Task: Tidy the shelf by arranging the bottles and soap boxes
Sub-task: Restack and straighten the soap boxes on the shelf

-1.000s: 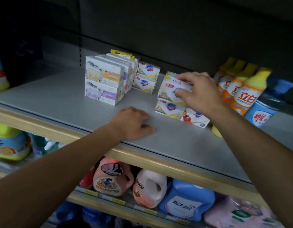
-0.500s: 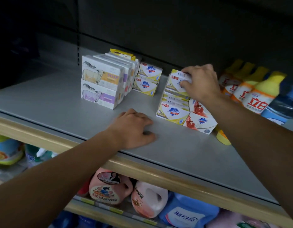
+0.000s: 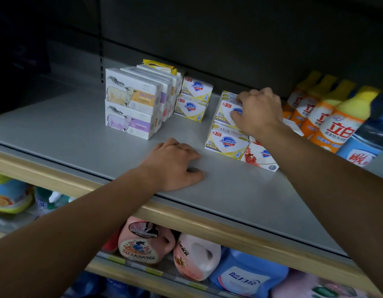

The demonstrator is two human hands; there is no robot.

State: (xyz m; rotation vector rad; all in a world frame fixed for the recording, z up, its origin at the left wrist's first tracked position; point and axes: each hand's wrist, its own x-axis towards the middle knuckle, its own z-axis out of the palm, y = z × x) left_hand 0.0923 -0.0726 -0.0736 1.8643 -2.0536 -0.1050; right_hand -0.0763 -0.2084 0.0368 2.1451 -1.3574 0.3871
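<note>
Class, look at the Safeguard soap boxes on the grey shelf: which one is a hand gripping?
The right hand grips the tilted yellow Safeguard box atop the front right stack. The other Safeguard boxes sit untouched; the left hand rests on the shelf.

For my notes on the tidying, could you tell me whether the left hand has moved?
No: the left hand rests on the same spot near the shelf front edge.

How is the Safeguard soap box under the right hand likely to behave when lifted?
The soap box looks like stiff carton, so it probably keeps its shape. The right hand spans it easily, suggesting light. Its flat faces should not roll.
</note>
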